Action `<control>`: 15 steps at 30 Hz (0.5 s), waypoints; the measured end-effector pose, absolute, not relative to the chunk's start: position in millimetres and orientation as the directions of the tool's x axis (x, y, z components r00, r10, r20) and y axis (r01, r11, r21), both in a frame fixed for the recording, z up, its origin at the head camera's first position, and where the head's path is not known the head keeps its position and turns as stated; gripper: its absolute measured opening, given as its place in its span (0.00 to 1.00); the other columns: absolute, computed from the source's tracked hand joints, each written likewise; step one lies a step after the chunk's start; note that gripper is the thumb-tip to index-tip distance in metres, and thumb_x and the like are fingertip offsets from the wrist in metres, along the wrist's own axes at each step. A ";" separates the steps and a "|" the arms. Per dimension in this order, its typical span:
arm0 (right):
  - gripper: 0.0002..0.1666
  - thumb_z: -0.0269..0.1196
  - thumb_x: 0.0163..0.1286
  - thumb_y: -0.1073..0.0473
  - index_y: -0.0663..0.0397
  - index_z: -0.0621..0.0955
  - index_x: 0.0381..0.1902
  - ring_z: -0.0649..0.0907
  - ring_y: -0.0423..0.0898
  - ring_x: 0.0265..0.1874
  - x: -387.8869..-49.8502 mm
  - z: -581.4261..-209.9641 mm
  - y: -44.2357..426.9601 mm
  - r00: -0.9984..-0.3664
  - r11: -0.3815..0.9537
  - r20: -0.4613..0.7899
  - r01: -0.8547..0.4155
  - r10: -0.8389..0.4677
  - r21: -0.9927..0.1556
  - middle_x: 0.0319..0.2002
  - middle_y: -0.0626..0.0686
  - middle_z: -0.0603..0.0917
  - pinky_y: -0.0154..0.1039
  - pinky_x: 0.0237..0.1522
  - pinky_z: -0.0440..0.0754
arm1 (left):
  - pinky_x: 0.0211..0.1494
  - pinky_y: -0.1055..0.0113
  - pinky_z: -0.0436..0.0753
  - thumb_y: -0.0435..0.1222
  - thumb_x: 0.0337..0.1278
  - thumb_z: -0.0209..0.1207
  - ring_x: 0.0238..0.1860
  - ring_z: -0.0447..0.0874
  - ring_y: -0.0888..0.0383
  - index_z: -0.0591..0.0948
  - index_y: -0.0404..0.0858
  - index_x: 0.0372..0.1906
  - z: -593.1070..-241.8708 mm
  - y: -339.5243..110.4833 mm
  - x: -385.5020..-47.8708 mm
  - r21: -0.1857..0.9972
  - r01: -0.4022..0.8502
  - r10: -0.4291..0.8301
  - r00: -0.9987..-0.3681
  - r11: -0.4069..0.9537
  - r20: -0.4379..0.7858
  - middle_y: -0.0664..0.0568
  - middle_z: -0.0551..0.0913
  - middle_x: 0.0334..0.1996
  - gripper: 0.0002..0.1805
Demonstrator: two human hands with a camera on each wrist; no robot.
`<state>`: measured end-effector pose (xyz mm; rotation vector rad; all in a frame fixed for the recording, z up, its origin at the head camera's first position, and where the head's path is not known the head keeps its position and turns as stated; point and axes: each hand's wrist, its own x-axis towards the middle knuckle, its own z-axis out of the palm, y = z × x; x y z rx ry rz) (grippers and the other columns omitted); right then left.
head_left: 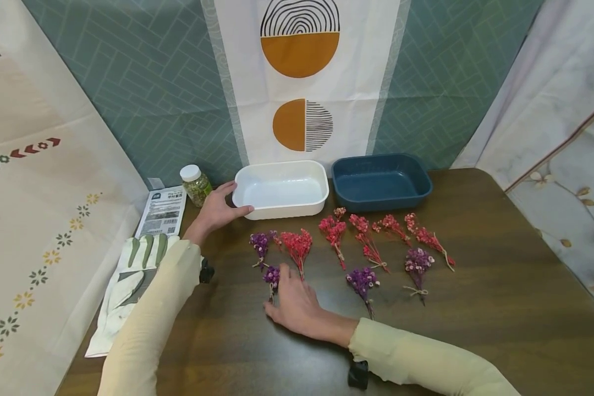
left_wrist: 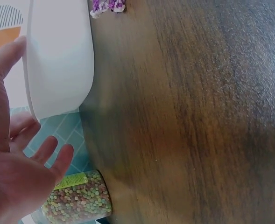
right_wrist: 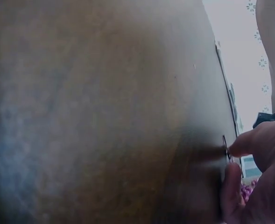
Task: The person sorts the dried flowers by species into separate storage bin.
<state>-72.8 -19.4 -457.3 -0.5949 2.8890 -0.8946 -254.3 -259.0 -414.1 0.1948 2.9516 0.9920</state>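
The left hand point(head_left: 218, 210) grips the left end of the white container point(head_left: 283, 212), thumb at the front rim and fingers at the far side. In the left wrist view the left hand point(left_wrist: 23, 140) spans the end of the white container point(left_wrist: 62, 60). The right hand point(head_left: 299, 305) lies low over the table beside a small purple flower bunch point(head_left: 271, 275), thumb and forefinger apart on either side of its stem. Seen from the right wrist, a fingertip of the right hand point(right_wrist: 261, 168) meets the thin stem point(right_wrist: 226, 145); whether it is held is unclear.
A blue container point(head_left: 382, 190) stands right of the white one. Red bunches point(head_left: 297, 245) and other purple bunches point(head_left: 362, 281) lie in front. At left are a lidded jar point(head_left: 196, 187), a printed packet point(head_left: 162, 212) and white-green gloves point(head_left: 131, 286).
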 end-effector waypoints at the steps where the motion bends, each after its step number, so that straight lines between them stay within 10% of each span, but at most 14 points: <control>1: 0.46 0.76 0.55 0.48 0.64 0.67 0.62 0.78 0.44 0.21 -72.6 -457.5 -19.6 -0.924 0.756 0.063 -0.347 -0.377 -0.555 0.42 0.59 0.80 0.41 0.22 0.79 | 0.71 0.40 0.59 0.55 0.53 0.69 0.75 0.54 0.40 0.62 0.30 0.75 -413.7 -258.8 -254.0 0.605 0.113 0.127 -0.992 0.788 0.020 0.40 0.58 0.76 0.52; 15: 0.34 0.73 0.56 0.59 0.61 0.73 0.58 0.85 0.53 0.33 -71.5 -455.9 -17.2 -0.917 0.715 0.106 -0.369 -0.385 -0.594 0.41 0.58 0.82 0.47 0.29 0.83 | 0.71 0.40 0.58 0.55 0.54 0.69 0.75 0.53 0.39 0.61 0.30 0.76 -413.3 -257.8 -252.9 0.605 0.099 0.114 -0.993 0.790 0.014 0.40 0.57 0.76 0.52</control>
